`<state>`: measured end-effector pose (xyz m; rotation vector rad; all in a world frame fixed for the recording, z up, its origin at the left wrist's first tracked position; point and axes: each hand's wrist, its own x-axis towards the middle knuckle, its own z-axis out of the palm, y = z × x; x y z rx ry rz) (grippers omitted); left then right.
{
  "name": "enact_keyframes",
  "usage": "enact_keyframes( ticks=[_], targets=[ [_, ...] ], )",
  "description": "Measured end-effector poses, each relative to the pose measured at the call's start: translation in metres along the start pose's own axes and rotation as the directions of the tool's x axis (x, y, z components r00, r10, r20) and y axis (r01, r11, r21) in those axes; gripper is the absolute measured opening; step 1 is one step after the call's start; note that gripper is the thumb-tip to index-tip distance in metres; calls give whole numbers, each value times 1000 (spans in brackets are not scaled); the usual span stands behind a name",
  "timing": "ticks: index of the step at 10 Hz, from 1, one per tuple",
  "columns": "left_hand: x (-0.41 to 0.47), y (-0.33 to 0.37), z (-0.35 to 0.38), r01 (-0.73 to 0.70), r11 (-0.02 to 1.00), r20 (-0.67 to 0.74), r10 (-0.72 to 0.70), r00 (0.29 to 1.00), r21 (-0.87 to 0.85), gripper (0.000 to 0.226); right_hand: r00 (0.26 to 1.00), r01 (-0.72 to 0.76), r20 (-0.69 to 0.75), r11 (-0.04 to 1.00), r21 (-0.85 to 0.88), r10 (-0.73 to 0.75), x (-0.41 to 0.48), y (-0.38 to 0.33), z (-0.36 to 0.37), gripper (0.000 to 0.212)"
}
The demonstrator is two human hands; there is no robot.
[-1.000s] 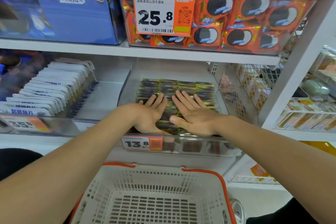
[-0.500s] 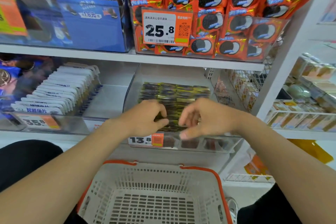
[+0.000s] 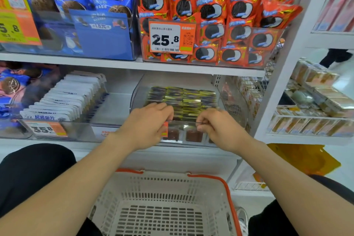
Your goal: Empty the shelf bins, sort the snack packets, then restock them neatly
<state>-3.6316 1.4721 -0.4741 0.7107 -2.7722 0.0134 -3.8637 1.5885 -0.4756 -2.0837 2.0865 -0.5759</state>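
L hand (image 3: 151, 124) + R hand (image 3: 220, 130) grip clear plastic bin (image 3: 137, 97)
Apart, fingers curled over rigid front rim; glossy flat dark/yellow packets (image 3: 183, 97) inside.

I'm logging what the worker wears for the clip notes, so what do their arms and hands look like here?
Both forearms are bare, with no sleeve in view. The left hand and right hand wear no gloves, and no watch, ring or bracelet shows. Black clothing appears beneath the arms at both lower corners.
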Motion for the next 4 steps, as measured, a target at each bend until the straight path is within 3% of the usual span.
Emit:
enact_keyframes(
  ticks=[1,3,4],
  targets=[
    [7,2,11,5,998,-54,-1,999,68,27,999,-35,-17,999,17,36,9,10,1,10],
    [6,3,27,-34,998,82,30,996,45,37,986,-27,161,999,-34,32,1,22,24,16],
    [5,3,19,-67,997,76,69,995,-25,20,993,-49,106,996,-69,56,2,10,8,8]
  ],
)
